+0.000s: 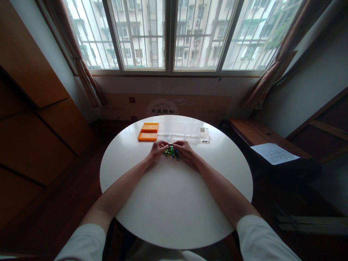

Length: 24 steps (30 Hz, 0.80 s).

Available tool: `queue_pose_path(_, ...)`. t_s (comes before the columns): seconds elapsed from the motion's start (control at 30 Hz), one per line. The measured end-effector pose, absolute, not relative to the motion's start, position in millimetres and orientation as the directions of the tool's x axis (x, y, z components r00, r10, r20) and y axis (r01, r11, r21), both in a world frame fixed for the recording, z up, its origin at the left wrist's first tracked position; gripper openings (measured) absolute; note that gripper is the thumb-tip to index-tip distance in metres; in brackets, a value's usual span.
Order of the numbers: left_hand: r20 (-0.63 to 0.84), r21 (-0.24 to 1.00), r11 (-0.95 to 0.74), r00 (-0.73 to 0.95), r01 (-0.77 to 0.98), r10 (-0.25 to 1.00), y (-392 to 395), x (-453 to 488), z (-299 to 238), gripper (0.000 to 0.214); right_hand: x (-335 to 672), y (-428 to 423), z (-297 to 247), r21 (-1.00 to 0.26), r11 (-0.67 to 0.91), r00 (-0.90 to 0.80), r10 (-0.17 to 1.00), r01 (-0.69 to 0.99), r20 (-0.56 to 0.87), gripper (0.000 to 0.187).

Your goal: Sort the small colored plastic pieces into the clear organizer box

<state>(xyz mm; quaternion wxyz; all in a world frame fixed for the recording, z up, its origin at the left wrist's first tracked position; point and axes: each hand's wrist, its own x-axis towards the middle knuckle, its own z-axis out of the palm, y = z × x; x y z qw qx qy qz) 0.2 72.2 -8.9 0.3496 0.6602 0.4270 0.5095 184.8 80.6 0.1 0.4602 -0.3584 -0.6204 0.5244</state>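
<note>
A small pile of green, blue and yellow pieces (172, 153) lies on the white round table (174, 203), too small to name by kind. My left hand (158, 149) is at the pile's left side, its fingers bent into a pinch. Facing it from the right, my right hand (185, 149) has its fingers and thumb drawn together too. The fingertips of both hands nearly meet above the far edge of the pile. Whatever they hold there is too small and dark to make out.
Behind my hands stand an orange tray (147, 135) with two sections and a row of clear plastic boxes (178, 131). Something small lies in the rightmost clear box. To the right, a paper sheet (274, 153) overhangs a brown wooden bench (261, 135). A window is ahead.
</note>
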Motion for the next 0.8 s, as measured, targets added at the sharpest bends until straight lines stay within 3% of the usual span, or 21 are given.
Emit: queue_pose_path(0.8,0.479,0.813,-0.506,0.162,0.288,0.862,73.9,0.1,-9.3,0.032,183.6,82.1,0.3,-0.981,0.191,-0.288,0.939,-0.017,0.188,0.037)
